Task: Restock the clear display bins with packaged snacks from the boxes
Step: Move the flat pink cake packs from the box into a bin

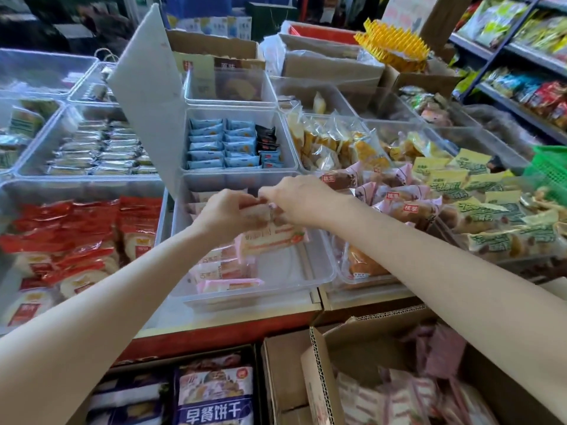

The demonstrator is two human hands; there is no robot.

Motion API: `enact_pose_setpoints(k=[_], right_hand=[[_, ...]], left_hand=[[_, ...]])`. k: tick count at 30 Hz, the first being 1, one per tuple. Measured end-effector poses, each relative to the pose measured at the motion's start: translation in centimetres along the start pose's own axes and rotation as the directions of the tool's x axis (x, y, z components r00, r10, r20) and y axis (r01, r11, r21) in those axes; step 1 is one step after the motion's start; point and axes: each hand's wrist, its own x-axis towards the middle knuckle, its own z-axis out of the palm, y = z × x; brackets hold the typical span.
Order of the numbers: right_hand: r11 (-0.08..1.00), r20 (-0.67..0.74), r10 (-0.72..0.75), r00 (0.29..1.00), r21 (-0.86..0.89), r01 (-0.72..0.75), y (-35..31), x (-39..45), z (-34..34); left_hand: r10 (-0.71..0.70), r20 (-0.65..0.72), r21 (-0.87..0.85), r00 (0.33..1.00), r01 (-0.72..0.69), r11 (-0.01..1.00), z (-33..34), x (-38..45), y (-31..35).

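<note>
Mid-placing. My left hand (228,211) and right hand (299,199), each grip clamped on one pink snack pack (260,214), above the half-filled clear bin (319,271). Next: lower it beside the row; box (362,357) below.

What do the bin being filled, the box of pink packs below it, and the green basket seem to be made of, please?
The display bin looks like clear glossy plastic: the packs show through its walls. The open box is brown corrugated cardboard, with fluting visible along its cut edge. The green basket seems to be moulded plastic mesh.
</note>
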Motion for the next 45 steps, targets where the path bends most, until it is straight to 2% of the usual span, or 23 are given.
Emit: enact_pose_setpoints(k=[2, 3, 5, 8, 12, 14, 18, 20, 23, 26, 28, 30, 33, 36, 38, 40, 42, 43, 45], right_hand=[[0.993, -0.043, 0.097, 0.994, -0.056, -0.1, 1.3, 1.4, 0.7], [0.986, -0.055, 0.138, 0.989, -0.084, -0.143, 2.0, 1.9, 0.9], [0.971, -0.052, 0.19, 0.98, -0.138, -0.196, 3.0, 2.9, 1.3], [0.968, 0.023, 0.158, 0.987, -0.2, -0.15, 1.9, 4.5, 2.3], [0.973, 0.149, 0.155, 0.977, -0.195, -0.124, -0.7, 6.9, 6.6], [0.975, 0.155, 0.167, 0.974, -0.174, -0.139, -1.5, 7.8, 8.2], [0.977, 0.039, 0.196, 0.98, -0.094, -0.192, -2.3, 9.3, 9.5], [0.97, 0.034, 0.243, 0.969, -0.017, -0.242, -1.8, 9.9, 11.2], [0.929, 0.128, 0.338, 0.932, 0.114, -0.353, -0.2, 9.3, 13.6], [0.897, 0.262, 0.375, 0.889, 0.141, -0.42, 0.6, 8.6, 15.4], [0.896, 0.262, 0.363, 0.894, 0.165, -0.412, 0.7, 8.5, 15.9], [0.867, 0.203, 0.361, 0.91, 0.286, -0.407, 1.2, 7.9, 15.5], [0.838, 0.105, 0.318, 0.942, 0.433, -0.331, 2.6, 4.2, 10.9], [0.722, 0.1, 0.161, 0.982, 0.667, -0.186, 5.2, -3.1, 5.8], [0.634, 0.189, 0.051, 0.981, 0.753, -0.178, 7.3, -9.3, 3.9], [0.532, 0.33, -0.069, 0.942, 0.81, -0.245, 9.4, -15.6, 3.3], [0.396, 0.485, -0.181, 0.856, 0.832, -0.388, 11.3, -20.5, 5.0], [0.375, 0.559, -0.22, 0.799, 0.805, -0.46, 12.1, -22.4, 6.8], [0.445, 0.718, -0.182, 0.672, 0.669, -0.595, 13.3, -25.3, 12.1]], left_hand=[[-0.03, -0.153, -0.047, 0.988, 0.023, 0.999, 0.3, 0.6, -0.4], [-0.047, -0.145, -0.033, 0.988, 0.042, 0.999, 0.5, 0.7, -0.9], [-0.078, -0.021, 0.094, 0.997, 0.08, 0.992, 1.4, 0.6, -2.2], [-0.178, 0.186, 0.307, 0.966, 0.115, 0.945, 3.1, -0.4, -4.7], [-0.333, 0.303, 0.338, 0.893, 0.226, 0.914, 3.9, -1.2, -7.4], [-0.364, 0.289, 0.339, 0.885, 0.261, 0.904, 3.9, -1.5, -8.5], [-0.363, 0.262, 0.319, 0.894, 0.275, 0.907, 3.7, -1.9, -9.7], [-0.358, 0.259, 0.301, 0.897, 0.278, 0.912, 3.9, -2.0, -9.8], [-0.354, 0.238, 0.291, 0.904, 0.281, 0.914, 3.9, -1.9, -9.5], [-0.333, 0.171, 0.262, 0.927, 0.283, 0.923, 3.7, -1.5, -8.5], [-0.29, 0.128, 0.264, 0.948, 0.249, 0.932, 3.9, -1.2, -7.6], [-0.216, 0.106, 0.252, 0.971, 0.184, 0.95, 4.3, -1.0, -6.2], [-0.056, 0.033, 0.195, 0.998, 0.048, 0.98, 5.4, -0.7, -3.8], [0.129, -0.063, 0.092, 0.99, -0.123, 0.988, 7.0, -1.4, 0.2], [0.305, -0.067, 0.03, 0.95, -0.304, 0.952, 8.4, -3.0, 3.9], [0.473, -0.032, -0.04, 0.88, -0.474, 0.879, 10.3, -5.1, 7.9], [0.614, 0.058, -0.085, 0.787, -0.609, 0.789, 13.2, -7.2, 11.2], [0.662, 0.138, -0.089, 0.736, -0.657, 0.749, 15.0, -8.0, 12.6], [0.667, 0.338, -0.084, 0.664, -0.685, 0.724, 18.9, -9.2, 14.3]])
